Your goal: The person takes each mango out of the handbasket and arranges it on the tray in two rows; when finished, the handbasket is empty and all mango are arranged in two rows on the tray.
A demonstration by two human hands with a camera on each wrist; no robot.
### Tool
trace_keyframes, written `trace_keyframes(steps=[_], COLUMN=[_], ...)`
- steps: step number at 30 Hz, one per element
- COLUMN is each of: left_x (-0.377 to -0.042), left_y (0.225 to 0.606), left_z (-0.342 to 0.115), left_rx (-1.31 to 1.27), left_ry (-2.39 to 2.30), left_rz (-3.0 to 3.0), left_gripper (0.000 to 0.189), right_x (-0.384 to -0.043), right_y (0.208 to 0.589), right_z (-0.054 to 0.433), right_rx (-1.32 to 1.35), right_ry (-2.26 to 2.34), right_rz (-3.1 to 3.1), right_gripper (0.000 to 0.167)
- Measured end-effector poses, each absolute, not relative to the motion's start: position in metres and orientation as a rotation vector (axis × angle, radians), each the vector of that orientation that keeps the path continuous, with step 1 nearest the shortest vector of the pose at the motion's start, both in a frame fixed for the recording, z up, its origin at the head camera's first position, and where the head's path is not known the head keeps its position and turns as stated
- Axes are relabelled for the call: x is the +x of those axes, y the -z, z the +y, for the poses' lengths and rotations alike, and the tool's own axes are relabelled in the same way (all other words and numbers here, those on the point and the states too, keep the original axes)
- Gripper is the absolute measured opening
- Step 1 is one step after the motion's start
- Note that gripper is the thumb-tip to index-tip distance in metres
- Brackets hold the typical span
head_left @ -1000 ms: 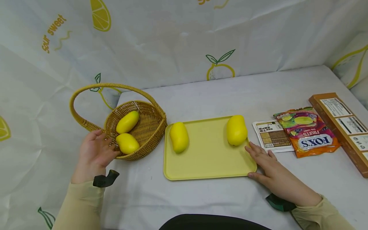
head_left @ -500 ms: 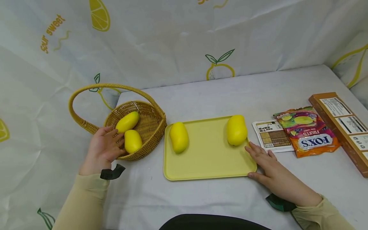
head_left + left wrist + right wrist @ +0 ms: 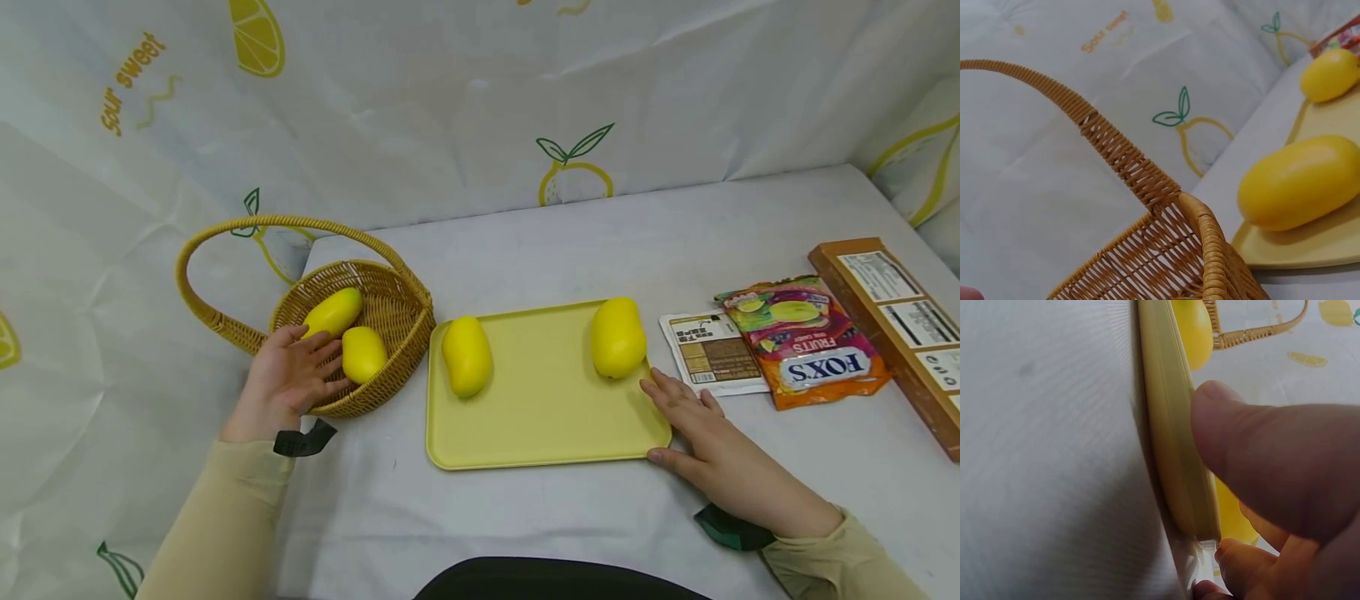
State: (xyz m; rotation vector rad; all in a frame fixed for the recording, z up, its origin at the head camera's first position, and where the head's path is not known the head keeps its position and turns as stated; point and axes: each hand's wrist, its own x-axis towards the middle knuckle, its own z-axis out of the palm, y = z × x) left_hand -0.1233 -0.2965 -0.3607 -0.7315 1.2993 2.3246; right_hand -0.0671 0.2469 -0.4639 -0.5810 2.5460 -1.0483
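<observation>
In the head view my left hand lies palm up over the near-left rim of a wicker basket, fingers extended inside it. Its fingertips are right at a yellow mango; a second mango lies behind, partly covered by the fingers. A pale yellow tray carries one mango at its left and another mango at its right. At the tray's right edge rests my right hand, fingers loosely extended. The right wrist view has its thumb against the tray rim.
Right of the tray lie a flat white-and-brown packet, a Fox's fruit candy bag overlapping it, and a long brown box. The basket's tall handle arches up at the left. A lemon-print cloth hangs behind.
My left hand has moved right and farther into the basket. The nearer mango there has shifted right along with it. The right hand and the tray have stayed put.
</observation>
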Motion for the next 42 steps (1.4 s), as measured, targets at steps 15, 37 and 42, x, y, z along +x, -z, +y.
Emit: trace_keyframes(steps=[15,37,42], left_x=[-0.154,-0.169,-0.160], left_y=[0.376,0.387,0.386], left_z=[-0.282,-0.259,-0.256], left_rx=[-0.751,-0.465,-0.445], left_ry=[-2.174,-1.701,-1.648], left_rz=[1.409,2.061,2.296], left_gripper=[0.071,0.066,0.065], right_x=[-0.068,-0.069,-0.070], right_y=[0.464,0.460,0.462], right_z=[0.247,0.249,0.249], right_rx=[-0.571,-0.572,-0.555], right_ry=[1.045,1.054,1.070], right_rz=[2.525,2.529,2.510], right_gripper=[0.090,0.090,0.090])
